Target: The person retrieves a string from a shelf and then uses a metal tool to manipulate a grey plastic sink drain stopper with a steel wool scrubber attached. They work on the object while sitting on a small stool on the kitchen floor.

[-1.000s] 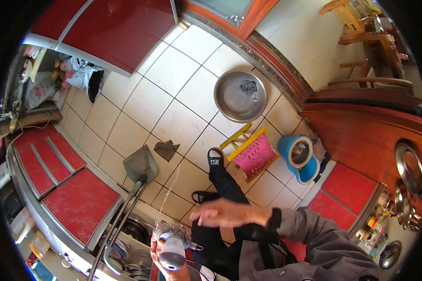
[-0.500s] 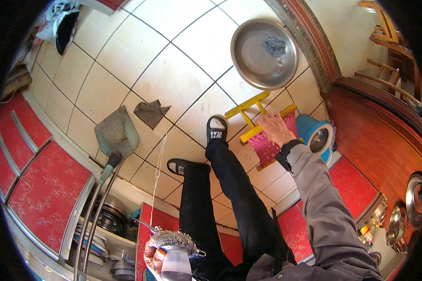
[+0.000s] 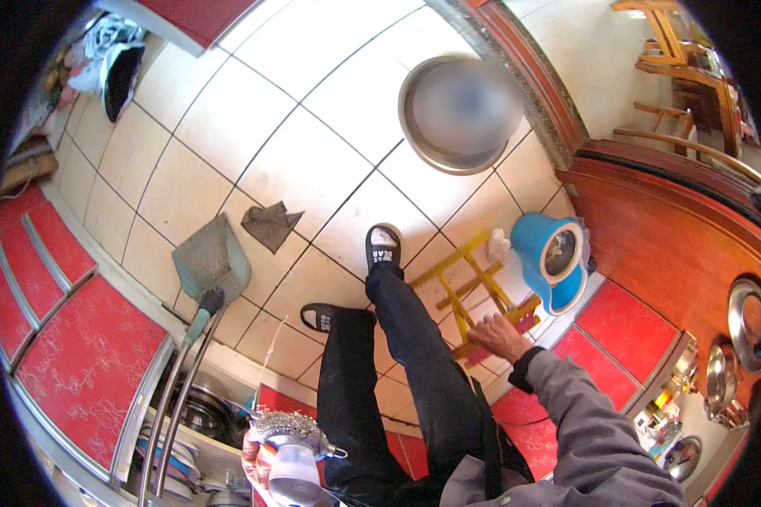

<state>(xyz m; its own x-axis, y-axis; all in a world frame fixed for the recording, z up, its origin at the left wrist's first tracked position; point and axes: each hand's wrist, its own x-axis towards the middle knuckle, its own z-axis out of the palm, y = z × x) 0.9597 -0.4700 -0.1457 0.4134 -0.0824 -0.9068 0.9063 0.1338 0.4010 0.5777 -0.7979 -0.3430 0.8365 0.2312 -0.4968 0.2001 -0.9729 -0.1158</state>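
Observation:
At the bottom, my left hand (image 3: 256, 456) is closed round a silvery mesh scrubber (image 3: 289, 429) with a translucent plastic handle (image 3: 292, 475); a thin pale strand rises from near it. Right of my legs, my right hand (image 3: 497, 336) grips the yellow frame of a small stool with pink woven webbing (image 3: 522, 321). The stool (image 3: 446, 287) is tilted over near my feet, its yellow bars facing up.
A blurred steel basin (image 3: 423, 127) lies by the doorway, a blue bucket (image 3: 528, 253) by the wooden door. A dustpan (image 3: 203, 258) and dark rag (image 3: 269, 226) lie left. Red cupboards (image 3: 76, 363) line both sides. Wooden chairs (image 3: 668, 42) stand beyond the doorway.
My right hand has moved from above my legs to the stool and closed on it. The stool has tipped and shifted down toward me. My left hand still holds the scrubber, now slightly further left.

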